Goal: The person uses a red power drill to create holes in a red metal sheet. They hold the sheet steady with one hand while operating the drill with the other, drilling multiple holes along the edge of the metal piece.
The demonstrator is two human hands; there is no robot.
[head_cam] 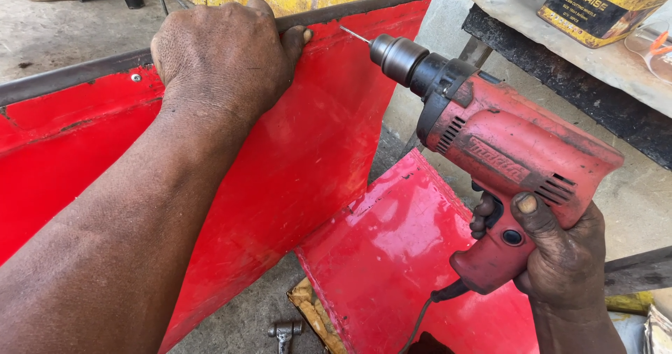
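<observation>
My left hand (222,57) grips the top edge of a red sheet-metal panel (308,144) where it meets a dark metal bar (70,74), with the fingers curled over the bar. My right hand (560,252) holds a red corded electric drill (504,151) by its pistol grip. The drill's thin bit (355,35) points left at the panel's upper part, close to my left fingertips, its tip just short of the red surface. A small rivet (136,78) sits in the panel to the left of my hand.
A second red sheet (392,256) lies lower on the concrete floor. A small metal tool (284,331) rests on the ground near a piece of wood (315,312). A yellow and black tin can (602,4) stands on a grey bench (560,39) at the upper right.
</observation>
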